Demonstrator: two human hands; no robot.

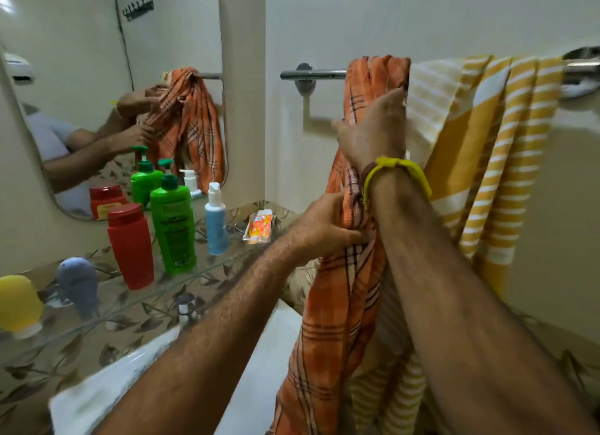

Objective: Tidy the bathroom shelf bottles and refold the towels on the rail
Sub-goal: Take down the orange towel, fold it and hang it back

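Both hands are gripping the orange towel [341,305], right hand [376,126] pressing near the rail [313,74], left hand [324,228] pinching lower, seemingly to straighten it.

Both hands clutch orange towel [344,288] on rail [313,74]; bottles [173,227] on shelf [207,269].

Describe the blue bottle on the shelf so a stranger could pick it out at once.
Start at the mirror on the left wall and drop to the glass shelf below it. The blue bottle stands upright near the shelf's right end, between the green pump bottle and an orange packet. It alone is pale blue with a white pump top.
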